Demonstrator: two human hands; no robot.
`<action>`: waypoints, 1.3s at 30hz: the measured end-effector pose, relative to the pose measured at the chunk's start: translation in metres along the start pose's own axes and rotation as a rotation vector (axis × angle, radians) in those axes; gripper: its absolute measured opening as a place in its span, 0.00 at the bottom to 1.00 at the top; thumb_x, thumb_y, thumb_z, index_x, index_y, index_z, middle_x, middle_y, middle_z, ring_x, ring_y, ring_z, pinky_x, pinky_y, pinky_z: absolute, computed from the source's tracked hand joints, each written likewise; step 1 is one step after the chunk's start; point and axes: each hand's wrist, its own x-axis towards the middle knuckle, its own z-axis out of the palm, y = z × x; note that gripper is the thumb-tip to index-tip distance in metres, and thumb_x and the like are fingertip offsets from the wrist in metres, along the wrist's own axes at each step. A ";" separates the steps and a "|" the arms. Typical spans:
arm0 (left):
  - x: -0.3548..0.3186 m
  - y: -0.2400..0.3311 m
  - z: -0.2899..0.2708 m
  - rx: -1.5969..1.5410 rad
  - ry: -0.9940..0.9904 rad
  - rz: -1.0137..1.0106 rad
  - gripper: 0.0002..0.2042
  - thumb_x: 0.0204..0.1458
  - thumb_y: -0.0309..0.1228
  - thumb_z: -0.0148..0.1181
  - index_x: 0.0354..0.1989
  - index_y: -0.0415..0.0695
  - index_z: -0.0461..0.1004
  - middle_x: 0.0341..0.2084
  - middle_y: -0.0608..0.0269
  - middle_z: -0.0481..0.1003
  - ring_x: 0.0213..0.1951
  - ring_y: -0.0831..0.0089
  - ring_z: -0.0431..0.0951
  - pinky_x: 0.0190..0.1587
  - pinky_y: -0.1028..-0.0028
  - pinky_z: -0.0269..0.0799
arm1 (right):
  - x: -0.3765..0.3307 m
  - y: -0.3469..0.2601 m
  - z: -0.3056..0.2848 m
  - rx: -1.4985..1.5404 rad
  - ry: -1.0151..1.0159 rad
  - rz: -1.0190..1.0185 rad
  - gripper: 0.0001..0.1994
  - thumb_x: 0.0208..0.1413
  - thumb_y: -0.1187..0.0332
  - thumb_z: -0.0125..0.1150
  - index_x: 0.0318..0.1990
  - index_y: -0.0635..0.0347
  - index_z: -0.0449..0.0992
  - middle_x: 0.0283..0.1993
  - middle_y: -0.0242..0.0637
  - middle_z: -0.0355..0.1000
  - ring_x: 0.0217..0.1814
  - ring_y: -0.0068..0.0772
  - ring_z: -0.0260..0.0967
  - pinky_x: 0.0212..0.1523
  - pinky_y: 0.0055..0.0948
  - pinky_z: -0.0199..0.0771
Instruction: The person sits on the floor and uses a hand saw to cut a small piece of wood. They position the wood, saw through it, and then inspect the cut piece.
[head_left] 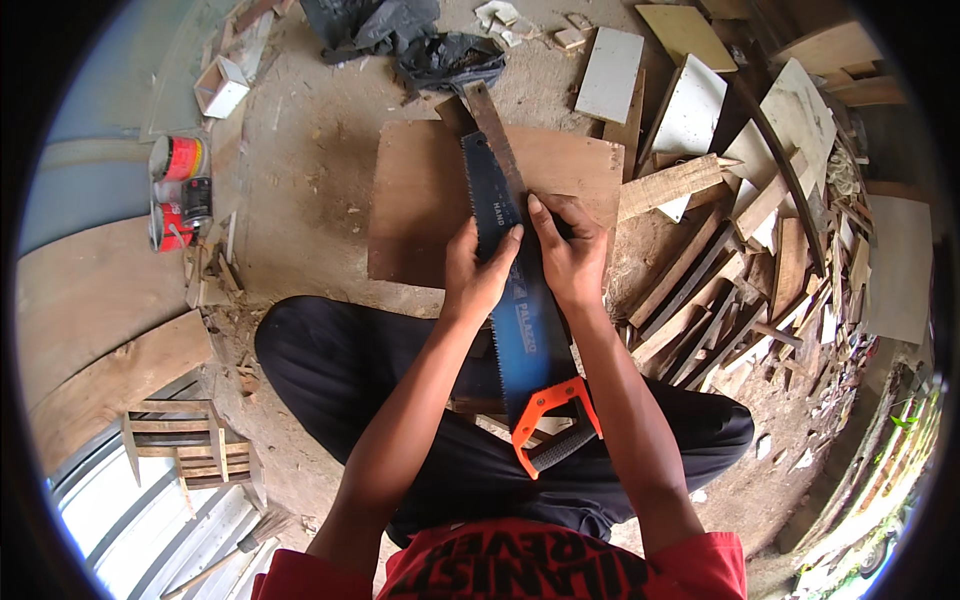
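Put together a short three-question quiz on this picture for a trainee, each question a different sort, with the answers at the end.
1. Multiple choice: What does the thumb of the left hand lie over?
A) the saw's handle
B) the saw's blade
C) a can

2. True or false: The black plastic lies on the floor beyond the brown board, farther from the person.

3. Short answer: On which side of the person are the red cans?

Key:
1. B
2. True
3. The left
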 end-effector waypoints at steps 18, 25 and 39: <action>0.009 -0.021 -0.006 -0.186 -0.020 0.050 0.12 0.56 0.32 0.63 0.44 0.40 0.75 0.34 0.67 0.77 0.35 0.79 0.76 0.39 0.76 0.71 | -0.115 -0.031 -0.101 -0.298 0.023 0.081 0.15 0.59 0.61 0.61 0.38 0.68 0.78 0.30 0.50 0.77 0.35 0.44 0.78 0.39 0.36 0.74; 0.010 -0.024 0.001 -0.212 -0.037 0.091 0.12 0.55 0.31 0.63 0.44 0.39 0.75 0.35 0.66 0.77 0.34 0.80 0.75 0.38 0.77 0.71 | -0.169 -0.007 -0.110 -0.181 -0.192 0.342 0.20 0.62 0.55 0.58 0.35 0.68 0.78 0.21 0.35 0.72 0.25 0.22 0.67 0.29 0.27 0.68; 0.010 -0.028 0.000 -0.237 -0.065 0.145 0.14 0.57 0.32 0.61 0.47 0.38 0.73 0.37 0.66 0.76 0.37 0.80 0.74 0.41 0.77 0.69 | -0.168 0.003 -0.112 0.194 -0.404 0.341 0.16 0.66 0.57 0.53 0.34 0.64 0.71 0.22 0.26 0.66 0.20 0.15 0.61 0.22 0.20 0.59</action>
